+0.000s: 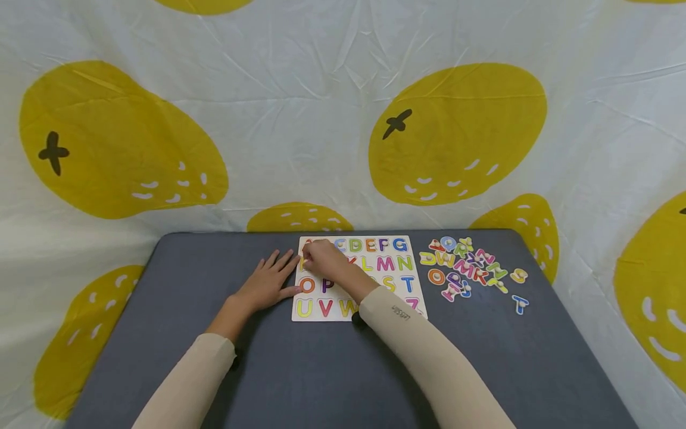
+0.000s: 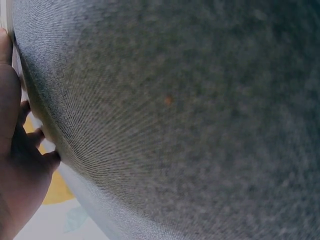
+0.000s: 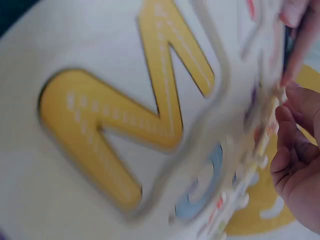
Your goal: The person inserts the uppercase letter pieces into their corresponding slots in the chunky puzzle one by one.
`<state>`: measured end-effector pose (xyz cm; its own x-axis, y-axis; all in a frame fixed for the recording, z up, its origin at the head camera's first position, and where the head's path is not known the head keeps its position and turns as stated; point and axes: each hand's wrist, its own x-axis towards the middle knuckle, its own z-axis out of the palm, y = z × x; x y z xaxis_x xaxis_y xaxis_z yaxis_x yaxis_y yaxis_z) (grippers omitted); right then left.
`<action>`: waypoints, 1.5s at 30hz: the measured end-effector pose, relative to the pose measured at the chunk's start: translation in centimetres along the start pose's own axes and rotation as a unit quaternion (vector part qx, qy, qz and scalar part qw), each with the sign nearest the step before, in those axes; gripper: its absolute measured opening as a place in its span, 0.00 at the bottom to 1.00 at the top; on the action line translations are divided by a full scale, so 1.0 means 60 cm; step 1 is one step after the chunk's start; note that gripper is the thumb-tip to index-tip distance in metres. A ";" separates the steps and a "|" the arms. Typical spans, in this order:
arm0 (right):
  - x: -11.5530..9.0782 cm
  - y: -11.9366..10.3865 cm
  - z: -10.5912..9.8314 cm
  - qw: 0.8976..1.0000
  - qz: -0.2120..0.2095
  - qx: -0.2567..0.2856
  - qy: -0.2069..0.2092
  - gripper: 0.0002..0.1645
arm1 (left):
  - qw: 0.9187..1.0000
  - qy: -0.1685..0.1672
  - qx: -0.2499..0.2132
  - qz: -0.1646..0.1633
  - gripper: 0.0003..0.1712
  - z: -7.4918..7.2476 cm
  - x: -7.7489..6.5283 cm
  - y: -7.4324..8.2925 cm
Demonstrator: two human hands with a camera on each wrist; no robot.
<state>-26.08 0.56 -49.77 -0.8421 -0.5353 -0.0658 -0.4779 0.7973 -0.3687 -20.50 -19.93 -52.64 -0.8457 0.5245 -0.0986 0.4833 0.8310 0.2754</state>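
A white alphabet puzzle board [image 1: 343, 313] with coloured letter spaces lies at the far middle of the grey table. My right hand [image 1: 327, 260] is over its left side, near the second row. In the right wrist view, thumb and fingertips of the right hand [image 3: 300, 150] come together in a pinch on a small, blurred letter piece [image 3: 278, 93]; which letter cannot be made out. My left hand [image 1: 268, 280] rests with spread fingers on the table beside the board, its thumb at the board's left edge. The left wrist view catches the left hand [image 2: 20, 165] only partly.
Loose letter pieces with knobs lie in a heap [image 1: 463, 268] right of the board, with a blue T piece [image 1: 520, 304] apart from the others. Behind the grey table [image 1: 300, 381] hangs a white cloth [image 1: 300, 119] with yellow fruit prints.
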 end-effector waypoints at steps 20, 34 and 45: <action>-0.135 0.123 -0.085 0.995 0.012 0.081 0.049 0.12 | 1.000 -0.017 -0.010 -0.013 0.51 0.006 0.005 0.002; -0.259 0.247 -0.123 0.989 0.076 0.079 0.095 0.11 | 1.000 -0.020 -0.005 -0.016 0.51 0.005 0.003 -0.001; -0.354 0.323 -0.145 0.989 0.097 0.051 0.096 0.09 | 1.000 -0.020 -0.006 -0.024 0.51 0.006 0.005 0.000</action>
<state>-19.62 29.82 -47.45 -0.9524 -0.3036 0.0288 -0.2826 0.8429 -0.4580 -20.67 -19.73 -52.99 -0.8578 0.4917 -0.1498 0.4398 0.8529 0.2813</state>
